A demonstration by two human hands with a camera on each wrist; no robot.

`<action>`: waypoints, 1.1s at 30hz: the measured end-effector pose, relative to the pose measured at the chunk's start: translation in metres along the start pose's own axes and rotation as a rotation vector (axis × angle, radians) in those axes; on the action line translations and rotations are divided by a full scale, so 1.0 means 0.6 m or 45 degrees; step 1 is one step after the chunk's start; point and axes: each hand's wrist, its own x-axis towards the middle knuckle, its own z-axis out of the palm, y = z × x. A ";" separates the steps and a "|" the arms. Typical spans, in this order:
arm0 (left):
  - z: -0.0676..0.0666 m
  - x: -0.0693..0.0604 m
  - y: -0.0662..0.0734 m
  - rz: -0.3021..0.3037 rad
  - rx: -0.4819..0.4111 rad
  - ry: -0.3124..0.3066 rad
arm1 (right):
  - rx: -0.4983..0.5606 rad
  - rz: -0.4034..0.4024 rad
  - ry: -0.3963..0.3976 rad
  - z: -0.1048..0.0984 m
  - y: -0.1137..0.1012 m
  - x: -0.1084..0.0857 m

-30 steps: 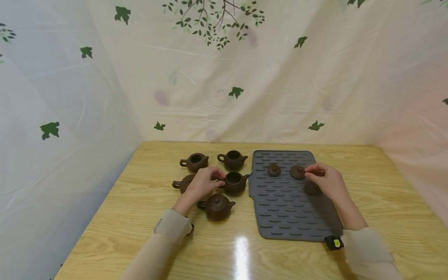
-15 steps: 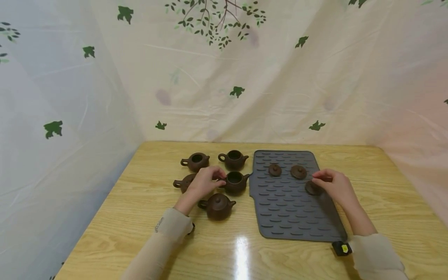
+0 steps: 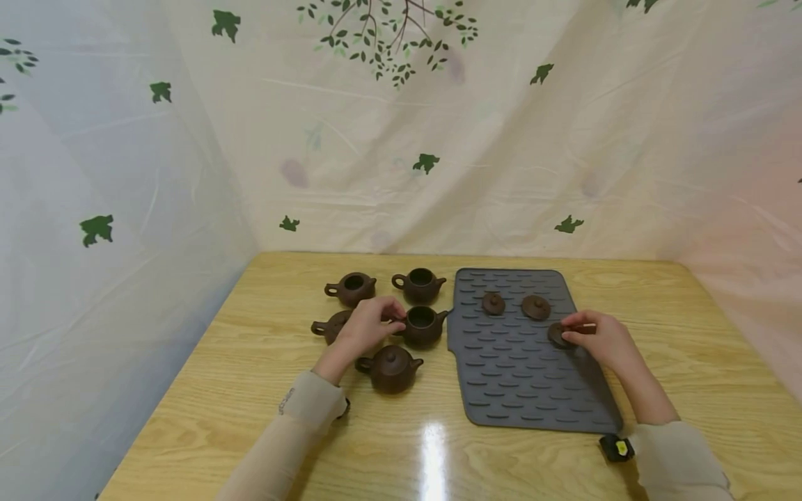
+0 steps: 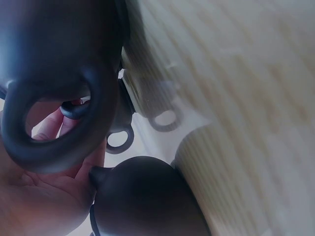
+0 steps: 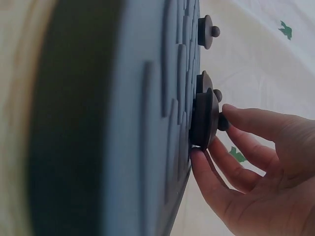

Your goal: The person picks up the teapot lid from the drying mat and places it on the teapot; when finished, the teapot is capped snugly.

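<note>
My left hand (image 3: 366,328) pinches the handle of a dark brown lidless teapot (image 3: 422,327) standing on the table, its spout pointing right. In the left wrist view a lidded teapot's handle (image 4: 101,115) partly covers that hand. Over the grey ribbed mat, my right hand (image 3: 606,341) has its thumb at the knob of a round teapot lid (image 3: 555,337). The right wrist view shows fingertips of that hand under the rim of the lid (image 5: 203,120), which sits by the mat surface. Two more lids, one left (image 3: 493,304) and one middle (image 3: 536,307), lie farther back.
A lidded teapot (image 3: 391,370) stands nearest me. Two lidless teapots, left (image 3: 356,289) and right (image 3: 420,285), stand behind; another teapot (image 3: 330,328) is partly hidden by my left arm. The grey mat (image 3: 514,390) lies right of them on the wooden table (image 3: 207,390).
My right hand has moved from beside the middle lid rightward and nearer, down to the right-hand lid, and now grips it. The left hand stays on the teapot handle.
</note>
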 end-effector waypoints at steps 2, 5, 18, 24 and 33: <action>0.000 0.000 0.000 -0.003 -0.001 -0.001 | 0.002 0.006 -0.010 0.000 0.000 0.001; 0.000 0.001 0.000 -0.003 0.004 -0.003 | -0.004 0.018 -0.016 0.000 0.000 0.002; 0.001 0.000 -0.001 0.003 0.006 0.007 | -0.038 0.038 -0.009 0.000 -0.001 0.005; 0.000 0.000 0.002 -0.018 0.005 0.003 | -0.031 0.000 -0.011 -0.002 -0.013 0.005; 0.002 0.001 0.000 -0.038 0.002 0.000 | -0.037 -0.037 0.002 0.004 -0.031 0.010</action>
